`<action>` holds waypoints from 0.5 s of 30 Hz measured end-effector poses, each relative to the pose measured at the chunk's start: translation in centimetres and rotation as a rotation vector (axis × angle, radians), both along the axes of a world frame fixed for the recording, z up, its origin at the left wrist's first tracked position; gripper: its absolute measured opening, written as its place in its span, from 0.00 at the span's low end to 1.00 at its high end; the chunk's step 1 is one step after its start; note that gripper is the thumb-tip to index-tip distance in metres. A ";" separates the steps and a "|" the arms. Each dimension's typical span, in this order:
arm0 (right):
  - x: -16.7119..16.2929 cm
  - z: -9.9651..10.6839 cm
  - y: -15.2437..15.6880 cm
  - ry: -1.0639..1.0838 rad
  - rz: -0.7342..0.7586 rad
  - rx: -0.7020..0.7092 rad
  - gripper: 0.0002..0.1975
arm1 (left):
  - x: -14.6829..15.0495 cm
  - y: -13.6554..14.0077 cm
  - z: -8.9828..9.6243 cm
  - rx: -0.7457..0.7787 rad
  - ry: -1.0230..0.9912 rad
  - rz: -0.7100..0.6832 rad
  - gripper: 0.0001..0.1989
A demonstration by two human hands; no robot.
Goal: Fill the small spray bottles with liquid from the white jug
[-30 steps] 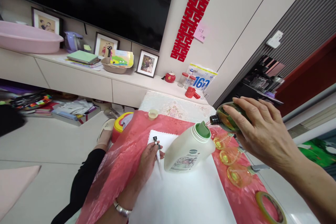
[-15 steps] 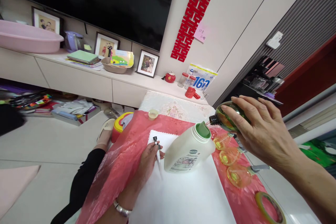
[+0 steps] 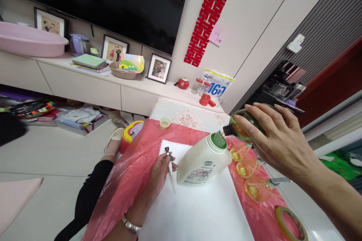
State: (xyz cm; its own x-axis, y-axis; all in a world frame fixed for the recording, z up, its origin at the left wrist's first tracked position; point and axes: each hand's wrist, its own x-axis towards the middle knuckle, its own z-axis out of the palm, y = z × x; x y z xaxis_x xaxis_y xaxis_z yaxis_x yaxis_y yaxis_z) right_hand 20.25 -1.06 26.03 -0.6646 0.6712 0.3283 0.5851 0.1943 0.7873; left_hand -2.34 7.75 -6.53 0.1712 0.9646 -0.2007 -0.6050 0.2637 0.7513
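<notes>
My right hand (image 3: pixel 278 133) grips a dark green bottle (image 3: pixel 240 130) with a black threaded neck, tipped so its mouth points left. That mouth is close beside the green pouring spout of a pale detergent jug (image 3: pixel 198 165); a thin stream seems to run between them. The jug stands upright and uncapped on a white cloth (image 3: pixel 195 211). Left of the jug, my left hand (image 3: pixel 160 171) pinches a black-and-white pump head (image 3: pixel 169 155), its thin clear tube hanging downward. The liquid level inside the jug is hidden.
Along the right of the red plastic sheet (image 3: pixel 121 188) lie several clear round containers of yellow liquid (image 3: pixel 257 189) and a roll of tape (image 3: pixel 291 224). A small pale cup (image 3: pixel 164 122) is at the back. Behind runs a low cabinet (image 3: pixel 135 98).
My right hand has moved slightly left with the green bottle, bringing its mouth closer to the jug's spout. My left hand and the pump head have hardly moved.
</notes>
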 end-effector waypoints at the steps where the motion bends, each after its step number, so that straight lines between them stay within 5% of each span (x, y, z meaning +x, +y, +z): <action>1: 0.0 0.0 0.1 -0.003 0.002 -0.001 0.22 | 0.0 0.0 0.0 -0.001 0.003 0.001 0.31; 15: -0.6 -0.1 0.2 -0.029 0.023 -0.014 0.20 | 0.1 -0.2 0.4 -0.006 -0.001 0.003 0.33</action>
